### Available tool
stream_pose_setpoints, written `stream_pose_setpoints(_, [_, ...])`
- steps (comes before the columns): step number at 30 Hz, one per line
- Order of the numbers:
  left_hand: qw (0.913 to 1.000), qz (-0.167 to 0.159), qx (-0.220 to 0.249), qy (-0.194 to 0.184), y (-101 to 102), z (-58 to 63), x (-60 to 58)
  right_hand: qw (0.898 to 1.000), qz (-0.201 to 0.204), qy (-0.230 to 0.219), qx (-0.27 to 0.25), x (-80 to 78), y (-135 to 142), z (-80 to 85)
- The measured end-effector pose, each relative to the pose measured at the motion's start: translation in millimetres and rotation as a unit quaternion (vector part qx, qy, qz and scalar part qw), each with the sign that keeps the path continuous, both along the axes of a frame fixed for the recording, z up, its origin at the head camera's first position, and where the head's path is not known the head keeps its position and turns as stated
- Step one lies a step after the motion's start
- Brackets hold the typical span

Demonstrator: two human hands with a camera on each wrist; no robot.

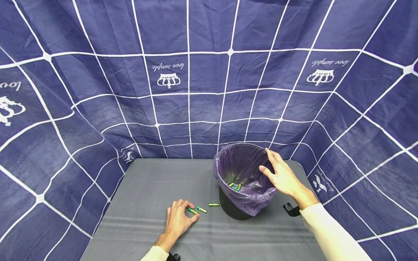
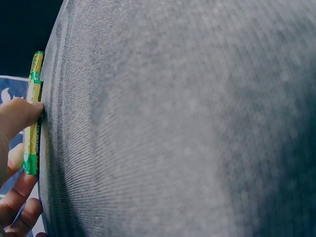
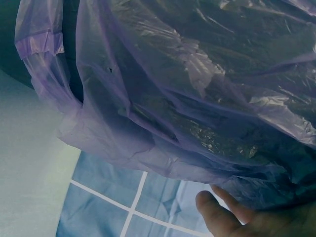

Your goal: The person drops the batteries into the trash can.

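Note:
On the grey table my left hand [image 1: 177, 219] pinches a green and yellow battery [image 1: 193, 211] between thumb and fingers. In the left wrist view this battery [image 2: 32, 123] lies along the grey surface, partly covered by the thumb. A second battery [image 1: 202, 210] is just to its right, and a third battery [image 1: 213, 205] lies close to the bin. The black trash bin [image 1: 240, 214] is lined with a purple plastic bag [image 1: 253, 197]. My right hand [image 1: 282, 175] holds the bin's right rim, thumb over the inside. Several batteries [image 1: 236, 186] rest inside the bag.
The grey tabletop [image 1: 147, 185] stretches left and in front of the bin. Blue cloth with white lines [image 1: 205, 79] rises behind it and on both sides. A black strap [image 1: 291, 210] hangs at the right wrist, and the bag's loose edge drapes outside the rim.

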State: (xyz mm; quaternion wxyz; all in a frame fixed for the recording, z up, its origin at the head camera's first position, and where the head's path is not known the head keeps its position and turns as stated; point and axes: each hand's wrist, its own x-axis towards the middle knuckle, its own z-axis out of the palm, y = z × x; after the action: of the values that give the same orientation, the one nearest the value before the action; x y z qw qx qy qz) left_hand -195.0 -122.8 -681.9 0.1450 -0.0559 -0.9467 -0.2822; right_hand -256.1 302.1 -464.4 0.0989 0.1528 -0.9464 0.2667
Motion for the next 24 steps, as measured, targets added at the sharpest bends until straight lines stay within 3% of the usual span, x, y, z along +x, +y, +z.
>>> stream_pose_setpoints(18, [0.9989, -0.006, 0.019, -0.042, -2, 8.9, -0.7, 1.000, 0.003, -0.001, 0.003, -0.8, 1, -4.3])
stream_pose_setpoints(24, [0.9990, -0.007, 0.029, -0.032, -5, 16.1, -4.9, 1.000, 0.002, 0.004, 0.004, -1.8, 1, -3.3])
